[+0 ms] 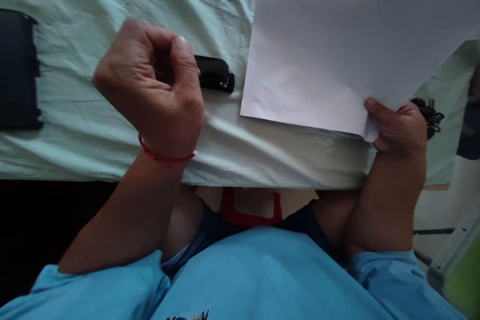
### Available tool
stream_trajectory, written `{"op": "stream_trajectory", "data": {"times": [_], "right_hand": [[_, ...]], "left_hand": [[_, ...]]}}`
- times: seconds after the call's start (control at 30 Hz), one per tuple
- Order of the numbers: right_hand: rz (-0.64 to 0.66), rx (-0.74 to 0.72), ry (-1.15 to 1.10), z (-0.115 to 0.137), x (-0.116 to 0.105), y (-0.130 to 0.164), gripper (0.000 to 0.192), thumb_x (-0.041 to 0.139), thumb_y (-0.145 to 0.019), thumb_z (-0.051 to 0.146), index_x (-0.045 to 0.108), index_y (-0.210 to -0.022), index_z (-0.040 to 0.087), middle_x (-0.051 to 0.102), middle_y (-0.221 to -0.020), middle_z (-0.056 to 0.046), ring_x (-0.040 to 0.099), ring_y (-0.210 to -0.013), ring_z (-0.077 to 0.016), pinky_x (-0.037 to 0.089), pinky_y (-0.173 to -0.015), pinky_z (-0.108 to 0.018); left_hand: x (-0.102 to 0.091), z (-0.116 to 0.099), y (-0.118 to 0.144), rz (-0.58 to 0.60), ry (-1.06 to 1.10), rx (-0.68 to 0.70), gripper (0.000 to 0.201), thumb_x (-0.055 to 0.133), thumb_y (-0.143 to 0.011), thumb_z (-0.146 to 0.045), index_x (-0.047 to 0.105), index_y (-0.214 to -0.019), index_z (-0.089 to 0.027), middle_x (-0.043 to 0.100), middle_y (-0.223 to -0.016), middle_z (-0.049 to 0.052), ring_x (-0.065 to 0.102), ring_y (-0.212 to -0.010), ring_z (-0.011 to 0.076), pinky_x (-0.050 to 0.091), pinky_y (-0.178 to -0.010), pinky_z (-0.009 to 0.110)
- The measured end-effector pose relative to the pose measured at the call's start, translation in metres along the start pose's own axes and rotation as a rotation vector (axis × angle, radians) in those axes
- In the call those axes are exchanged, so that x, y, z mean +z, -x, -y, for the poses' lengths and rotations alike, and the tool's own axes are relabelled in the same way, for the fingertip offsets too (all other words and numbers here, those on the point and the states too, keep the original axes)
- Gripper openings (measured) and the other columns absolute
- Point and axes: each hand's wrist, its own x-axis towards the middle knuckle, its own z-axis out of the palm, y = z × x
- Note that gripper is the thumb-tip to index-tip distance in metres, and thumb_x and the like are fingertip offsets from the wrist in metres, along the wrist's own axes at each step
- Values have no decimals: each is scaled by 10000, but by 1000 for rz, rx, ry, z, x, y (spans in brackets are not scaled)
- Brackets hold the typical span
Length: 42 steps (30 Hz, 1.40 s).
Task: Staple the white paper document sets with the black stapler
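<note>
My right hand [399, 127] pinches the near right corner of a white sheet of paper [337, 55], which lies tilted over the pale green cloth [93, 5] covering the table. My left hand [152, 85] is raised above the cloth with its fingers curled into a fist; I see nothing in it. A red thread band circles that wrist. Just behind and to the right of the left hand a black stapler [215, 74] lies on the cloth, partly hidden by the fist.
A black flat object [17, 70] lies at the left edge of the table. Small dark clips [431, 112] sit behind my right hand. A dark object [470, 120] stands at the far right. The table's near edge runs just above my lap.
</note>
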Motion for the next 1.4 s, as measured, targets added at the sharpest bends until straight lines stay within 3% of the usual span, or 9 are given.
{"op": "stream_trajectory", "data": {"times": [0.2, 0.33, 0.43, 0.87, 1.17, 1.4], "right_hand": [[51, 51, 5, 5, 9, 4, 469, 987, -521, 279, 798, -935, 162, 800, -1078, -68, 732, -850, -162, 645, -736, -271], [66, 76, 43, 8, 15, 8, 435, 986, -538, 289, 810, -921, 179, 805, -1063, -36, 727, -839, -142, 636, -747, -249], [86, 95, 37, 8, 18, 8, 425, 993, -523, 290, 815, -893, 182, 807, -1046, -33, 728, -825, -137, 627, -730, -233], [40, 104, 95, 11, 10, 8, 435, 977, -524, 292, 834, -919, 177, 807, -1018, -45, 709, -748, -134, 605, -630, -230], [32, 83, 42, 9, 13, 7, 443, 980, -509, 269, 819, -910, 175, 808, -1047, -48, 728, -799, -149, 630, -672, -249], [13, 94, 50, 13, 17, 9, 446, 979, -511, 271, 819, -913, 163, 805, -1020, -47, 716, -768, -131, 619, -664, -234]], "left_hand": [[-14, 9, -7, -177, -296, 52, 349, 761, -932, -494, 773, -1221, -297, 776, -1271, 60, 589, -1362, 337, 447, -1211, 533], [-20, 23, -11, -273, -485, 79, 270, 761, -895, -345, 838, -1125, -226, 802, -1202, 120, 680, -1239, 347, 485, -1155, 551], [-20, 27, -12, -262, -514, 104, 281, 769, -868, -288, 852, -1123, -203, 818, -1141, 132, 708, -1198, 356, 510, -1114, 554], [-24, 35, -14, -216, -495, 107, 289, 862, -839, -364, 871, -1115, -276, 818, -1127, 103, 720, -1155, 358, 531, -1082, 583], [-19, 21, -8, -172, -500, 155, 242, 822, -891, -312, 865, -1120, -248, 818, -1094, 98, 719, -1157, 333, 525, -1084, 562], [-22, 9, -5, -126, -499, 100, 270, 831, -920, -338, 870, -1169, -243, 814, -1140, 100, 721, -1173, 318, 524, -1103, 527]]}}
